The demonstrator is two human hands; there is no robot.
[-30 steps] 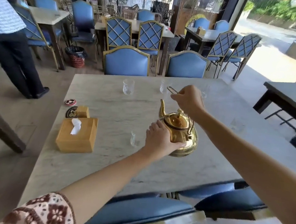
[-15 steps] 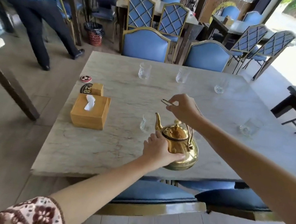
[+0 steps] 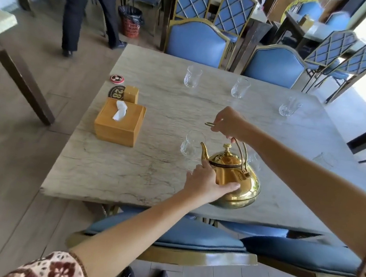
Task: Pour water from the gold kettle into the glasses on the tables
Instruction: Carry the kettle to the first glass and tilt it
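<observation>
kettle (image 3: 233, 180) near table's (image 3: 128, 177) 6 o'clock edge, spout at 11 toward glass (image 3: 191, 145) | right hand (image 3: 229, 123) fingers wrapped on handle; left hand (image 3: 206, 182) spread against body | risk: fast tilt probably overshoots glass; hot metal might sting

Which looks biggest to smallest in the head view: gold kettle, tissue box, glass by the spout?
1. Gold kettle, though it is nearest the camera
2. Tissue box, close behind it
3. Glass by the spout
</observation>
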